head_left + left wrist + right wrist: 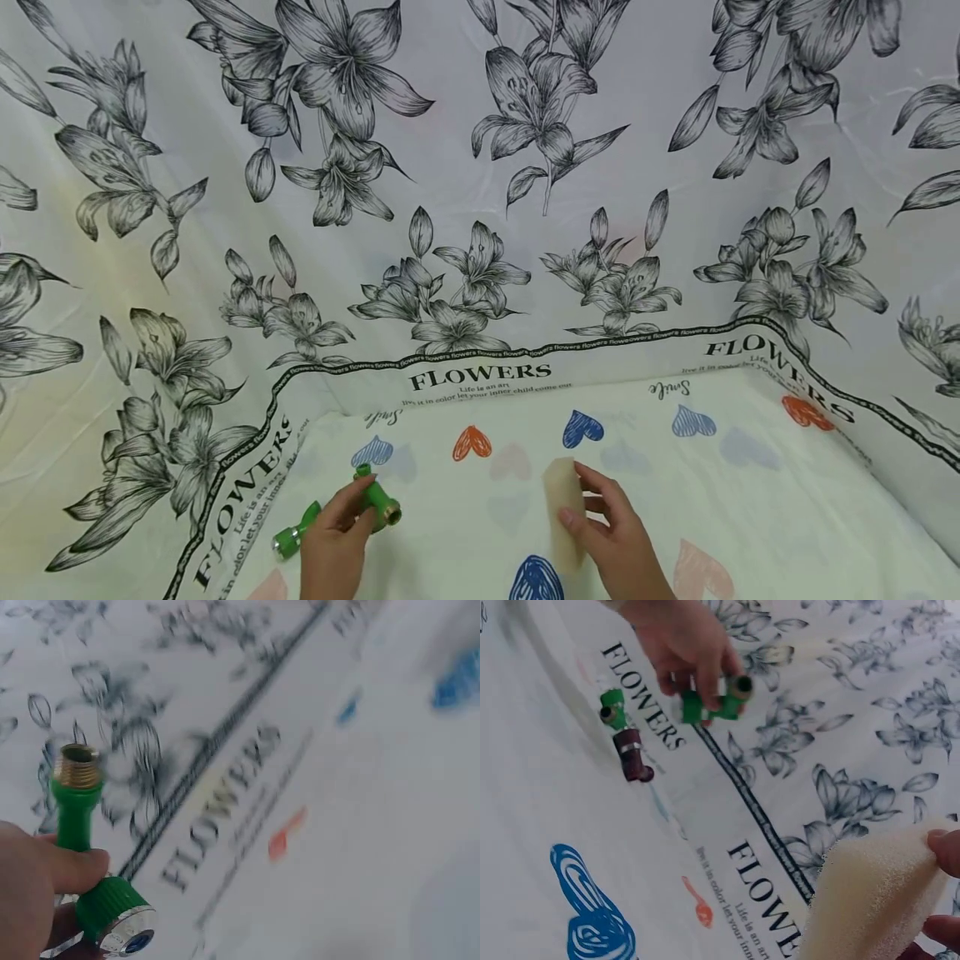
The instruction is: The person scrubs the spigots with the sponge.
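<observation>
A green pipe fitting [384,507] with a brass threaded end is held in my left hand [333,537], over the left side of the cloth. In the left wrist view the fitting [75,817] also shows a ribbed green part with a chrome collar beneath the thumb. A green piece with a chrome end [288,540] sticks out left of that hand; whether it belongs to the held fitting, I cannot tell. My right hand [618,529] pinches a pale cream sponge [557,504] between thumb and fingers; the sponge [877,896] looks porous in the right wrist view.
A second fitting, green [613,709] with a maroon part [632,756], lies on the cloth near the left hand. The white cloth [450,500] has printed hearts. A flower-patterned curtain [465,167] rises behind and at both sides, its border lettered FLOWERS.
</observation>
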The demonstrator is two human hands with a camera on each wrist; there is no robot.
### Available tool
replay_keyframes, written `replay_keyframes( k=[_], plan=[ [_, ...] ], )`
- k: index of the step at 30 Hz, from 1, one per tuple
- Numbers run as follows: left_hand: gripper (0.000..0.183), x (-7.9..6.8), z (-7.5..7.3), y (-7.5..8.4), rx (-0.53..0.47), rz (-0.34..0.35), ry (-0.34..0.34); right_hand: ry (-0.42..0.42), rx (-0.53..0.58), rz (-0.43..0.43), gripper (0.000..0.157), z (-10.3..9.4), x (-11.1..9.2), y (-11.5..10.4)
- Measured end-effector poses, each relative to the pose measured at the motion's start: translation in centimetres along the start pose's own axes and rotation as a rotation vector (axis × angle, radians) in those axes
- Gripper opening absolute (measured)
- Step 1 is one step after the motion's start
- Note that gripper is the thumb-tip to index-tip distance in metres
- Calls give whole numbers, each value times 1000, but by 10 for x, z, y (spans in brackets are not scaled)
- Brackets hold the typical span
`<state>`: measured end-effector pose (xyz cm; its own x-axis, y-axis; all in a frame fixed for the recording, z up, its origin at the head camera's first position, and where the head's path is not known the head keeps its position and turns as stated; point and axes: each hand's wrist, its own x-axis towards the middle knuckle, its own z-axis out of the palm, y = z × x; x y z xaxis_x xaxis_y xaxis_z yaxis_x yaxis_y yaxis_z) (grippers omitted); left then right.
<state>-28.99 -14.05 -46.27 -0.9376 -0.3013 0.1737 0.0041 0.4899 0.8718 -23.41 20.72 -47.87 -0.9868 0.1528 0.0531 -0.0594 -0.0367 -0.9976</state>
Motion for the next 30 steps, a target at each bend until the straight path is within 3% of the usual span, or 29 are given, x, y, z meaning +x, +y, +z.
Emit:
replay_keyframes(
  k=[2, 6, 9, 11, 20, 24, 30],
  plan=[
    [47, 7, -13, -15, 181, 9, -42, 23, -23, -21, 64, -8, 2, -3],
    [49, 18, -31, -46, 439, 60, -241, 54, -66, -61, 63, -23, 5, -8],
    [49, 23, -36, -65, 552, 86, -379, 66, -68, -85, 63, -30, 7, -10],
    [48, 24, -36, -72, 617, 102, -422, 72, -75, -90, 64, -33, 7, -10],
    [34, 16, -20, -72, 878, 148, -391, 77, -85, -78, 66, -42, 7, -19],
    [31, 14, -16, -71, 890, 110, -364, 81, -76, -107, 64, -47, 10, -21],
    [38, 18, -19, -73, 897, 45, -390, 68, -105, -179, 62, -48, 12, -24]
  ],
)
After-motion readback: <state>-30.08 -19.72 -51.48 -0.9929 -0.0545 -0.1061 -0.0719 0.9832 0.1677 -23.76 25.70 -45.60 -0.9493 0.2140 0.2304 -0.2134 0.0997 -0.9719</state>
